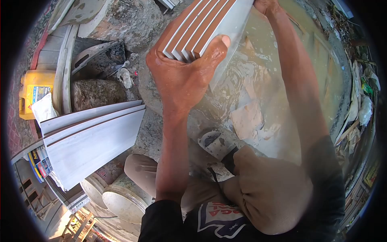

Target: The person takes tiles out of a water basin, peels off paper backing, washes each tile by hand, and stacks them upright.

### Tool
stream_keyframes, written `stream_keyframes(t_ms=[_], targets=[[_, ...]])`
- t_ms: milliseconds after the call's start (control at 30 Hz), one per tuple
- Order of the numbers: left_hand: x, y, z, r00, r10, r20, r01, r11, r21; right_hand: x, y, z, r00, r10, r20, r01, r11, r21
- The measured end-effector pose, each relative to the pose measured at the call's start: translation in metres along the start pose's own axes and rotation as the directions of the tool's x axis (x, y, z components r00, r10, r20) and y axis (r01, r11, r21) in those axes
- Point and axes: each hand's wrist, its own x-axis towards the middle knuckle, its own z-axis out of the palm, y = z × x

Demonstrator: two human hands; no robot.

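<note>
Several ceramic tiles (209, 28), with reddish-brown edges and pale faces, are stacked together at the top of the head view. My left hand (183, 74) is wrapped round their near end, thumb over the pale outer face and fingers on the other side. At the top edge, my right hand (266, 6) closes on the far corner of the same stack; part of it is cut off by the frame. Below the stack lies muddy, shallow water (282, 80), with a broken flat piece (246, 119) showing at its near side.
Leaning at the left are more large pale tiles (92, 141). Behind them stands a yellow jerrycan (36, 86). Lidded buckets (125, 201) sit at lower left, rough concrete lumps (121, 22) at upper left. Litter (365, 105) lines the right bank. A sandalled foot (217, 145) rests beside the water.
</note>
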Motion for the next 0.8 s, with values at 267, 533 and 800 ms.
stream_keyframes(t_ms=[267,533,800], targets=[[-0.028,-0.009,-0.017,0.979,0.109,-0.173,-0.119,0.992,-0.05,-0.015,0.007,0.031,0.999,-0.035,-0.011,0.034,0.997,-0.068],[-0.141,-0.048,-0.086,0.876,0.301,-0.377,0.214,0.458,0.863,-0.099,-0.031,0.105,0.999,-0.01,-0.03,0.006,0.993,-0.12],[-0.143,-0.049,-0.081,0.755,0.371,-0.542,0.211,0.645,0.735,-0.137,0.01,0.069,0.861,-0.484,0.156,0.464,0.621,-0.632]])
